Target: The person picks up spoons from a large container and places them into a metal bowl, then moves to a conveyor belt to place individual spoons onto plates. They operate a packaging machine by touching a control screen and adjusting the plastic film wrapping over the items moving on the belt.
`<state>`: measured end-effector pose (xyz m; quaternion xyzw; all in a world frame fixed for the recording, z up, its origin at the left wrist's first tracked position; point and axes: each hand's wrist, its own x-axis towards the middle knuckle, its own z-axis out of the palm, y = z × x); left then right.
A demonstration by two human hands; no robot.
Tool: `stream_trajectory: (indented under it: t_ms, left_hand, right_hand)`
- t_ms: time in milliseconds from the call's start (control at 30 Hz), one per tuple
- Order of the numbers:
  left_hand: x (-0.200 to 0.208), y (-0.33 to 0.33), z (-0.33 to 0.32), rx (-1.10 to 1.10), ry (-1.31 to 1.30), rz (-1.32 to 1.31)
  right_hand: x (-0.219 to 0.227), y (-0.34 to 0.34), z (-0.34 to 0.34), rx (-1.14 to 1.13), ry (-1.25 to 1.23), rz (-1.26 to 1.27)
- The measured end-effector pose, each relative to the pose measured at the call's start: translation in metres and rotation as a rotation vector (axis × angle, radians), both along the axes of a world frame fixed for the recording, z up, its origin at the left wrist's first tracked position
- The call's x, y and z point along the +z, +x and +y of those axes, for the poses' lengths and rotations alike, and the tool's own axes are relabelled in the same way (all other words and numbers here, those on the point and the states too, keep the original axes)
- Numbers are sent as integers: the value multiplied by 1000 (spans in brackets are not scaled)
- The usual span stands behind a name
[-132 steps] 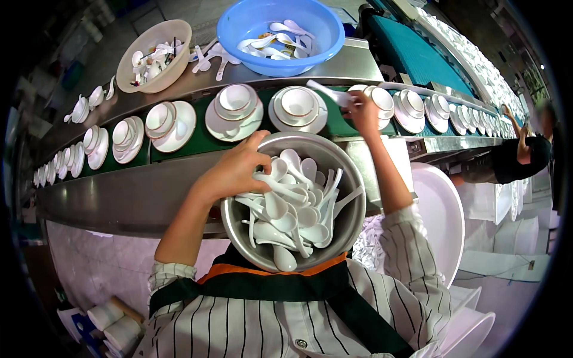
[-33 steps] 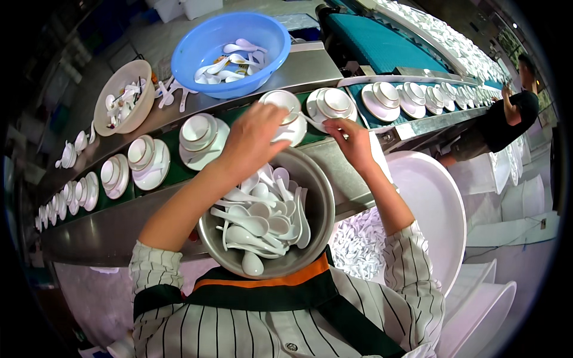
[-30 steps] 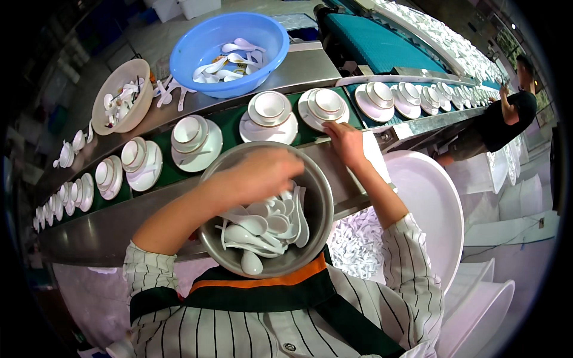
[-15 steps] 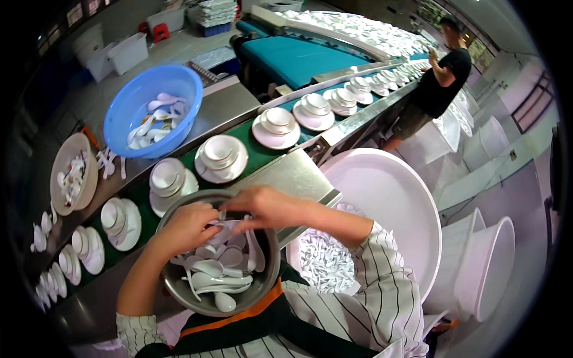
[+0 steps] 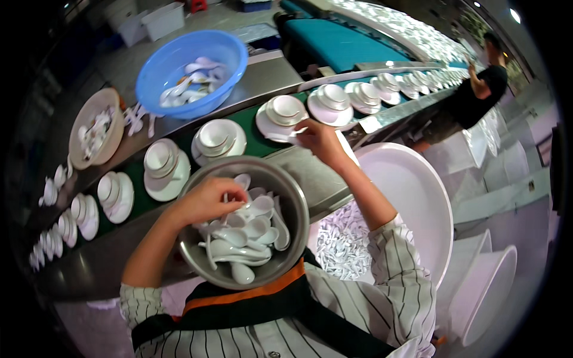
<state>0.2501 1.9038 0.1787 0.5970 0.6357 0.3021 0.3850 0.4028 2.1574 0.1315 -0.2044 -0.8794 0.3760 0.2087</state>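
Observation:
A steel bowl [image 5: 296, 238] heaped with white ceramic spoons [image 5: 258, 225] rests close against my body. My left hand [image 5: 212, 200] is over its far left part, fingers curled down among the spoons; what they pinch is hidden. My right hand [image 5: 321, 142] reaches past the bowl, its fingers closed on a white spoon [image 5: 293, 140] that shows only in part. It is beside a white dish set [image 5: 276, 132], a plate with stacked bowls, on the green conveyor belt [image 5: 253, 138].
More dish sets [image 5: 160, 167] line the belt both ways. A blue basin [image 5: 143, 95] and a beige basin [image 5: 76, 140] hold spoons beyond it. At my right stands a large white tub [image 5: 439, 203] with many small white pieces. A person in black [image 5: 486, 89] stands at the far right.
My right hand has left the bowl and moved out to a dish set on the belt with a spoon. The left hand stays over the bowl. The whole view has shifted.

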Motion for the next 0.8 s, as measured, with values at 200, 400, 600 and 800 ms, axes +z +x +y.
stream_trajectory:
  t_ms: [200,400,600,800]
  left_hand:
    - [-10,18,-12,-53,-72,291]
    - [-5,23,-27,-123,-123,429]
    - [-8,21,-38,-143,19,416]
    - [19,14,-30,-21,243,273]
  right_hand:
    - [-56,-55,1,-41,199,-98]
    - [-43,-71,-32,-31,443,-55]
    - [38,-28,-91,600,307,43]
    - [10,-6,-116,724,840,-317]
